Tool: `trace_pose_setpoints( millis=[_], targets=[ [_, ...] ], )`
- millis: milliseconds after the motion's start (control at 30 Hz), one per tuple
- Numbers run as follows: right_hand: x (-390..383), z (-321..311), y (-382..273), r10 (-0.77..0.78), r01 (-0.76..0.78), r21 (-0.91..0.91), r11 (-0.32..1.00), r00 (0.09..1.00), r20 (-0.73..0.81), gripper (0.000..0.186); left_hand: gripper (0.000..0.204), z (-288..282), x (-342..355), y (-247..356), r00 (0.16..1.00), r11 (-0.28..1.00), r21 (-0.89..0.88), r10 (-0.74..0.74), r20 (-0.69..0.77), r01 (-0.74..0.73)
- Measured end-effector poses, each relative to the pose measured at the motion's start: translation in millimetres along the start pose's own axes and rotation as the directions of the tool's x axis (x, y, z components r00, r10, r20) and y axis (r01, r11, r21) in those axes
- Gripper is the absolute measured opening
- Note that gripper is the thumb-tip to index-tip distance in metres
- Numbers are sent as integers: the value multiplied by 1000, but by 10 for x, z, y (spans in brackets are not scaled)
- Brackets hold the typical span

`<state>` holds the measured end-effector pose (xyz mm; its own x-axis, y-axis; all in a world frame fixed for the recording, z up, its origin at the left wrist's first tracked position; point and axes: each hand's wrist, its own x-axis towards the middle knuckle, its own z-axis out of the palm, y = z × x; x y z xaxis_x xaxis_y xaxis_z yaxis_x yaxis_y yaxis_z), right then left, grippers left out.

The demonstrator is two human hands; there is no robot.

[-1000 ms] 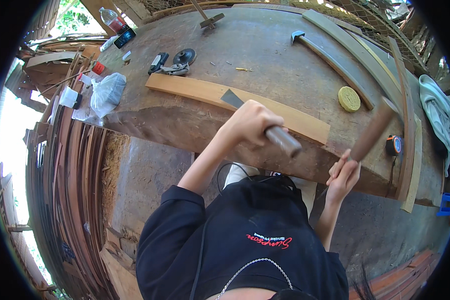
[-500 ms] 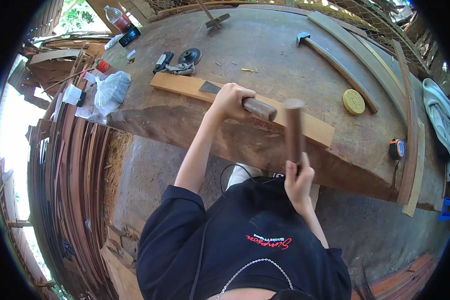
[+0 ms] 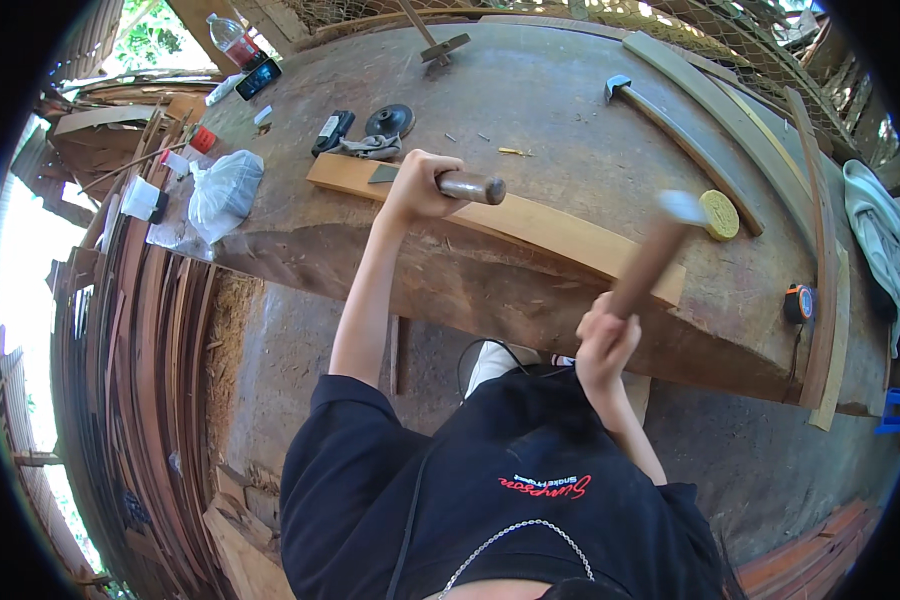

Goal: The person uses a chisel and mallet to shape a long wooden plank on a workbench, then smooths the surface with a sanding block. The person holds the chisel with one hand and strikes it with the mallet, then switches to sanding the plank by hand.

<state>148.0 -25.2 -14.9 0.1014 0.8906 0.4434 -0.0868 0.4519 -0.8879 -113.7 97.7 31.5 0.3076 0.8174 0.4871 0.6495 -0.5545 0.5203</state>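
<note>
Slab bench (image 3: 570, 110), thick, rough-edged, spans upper frame. Pale board (image 3: 530, 220) lies along its near edge. Upper centre: black disc (image 3: 390, 120), rag (image 3: 368, 147), small black box (image 3: 332, 130). Upper right: hammer (image 3: 670, 120), yellow round tin (image 3: 720, 214), long strips (image 3: 730, 95). Right edge: tape measure (image 3: 798, 302). Left end: plastic bag (image 3: 225, 190). Upper left: bottle (image 3: 235, 40).

Pale yellow plank (image 3: 530, 222) on brown desk (image 3: 570, 110); brown chisel handle (image 3: 470, 187); brown mallet (image 3: 650, 265); yellow round tin (image 3: 719, 214); black shirt (image 3: 510, 500), red-white print.
</note>
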Motion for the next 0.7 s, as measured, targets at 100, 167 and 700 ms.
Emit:
trace_pose_setpoints(
  millis=[100,167,700],
  targets=[
    [98,297,67,-5,69,431,900,989,-147,36,18,-44,26,-19,1000,1000,-18,15,22,-14],
    [47,525,292,-35,94,550,830,993,-116,34,18,-48,22,-45,999,999,-15,36,28,-36],
    [174,781,273,238,-161,-256,953,921,310,35,17,-431,2,-405,1000,1000,18,12,-4,-11]
  ],
)
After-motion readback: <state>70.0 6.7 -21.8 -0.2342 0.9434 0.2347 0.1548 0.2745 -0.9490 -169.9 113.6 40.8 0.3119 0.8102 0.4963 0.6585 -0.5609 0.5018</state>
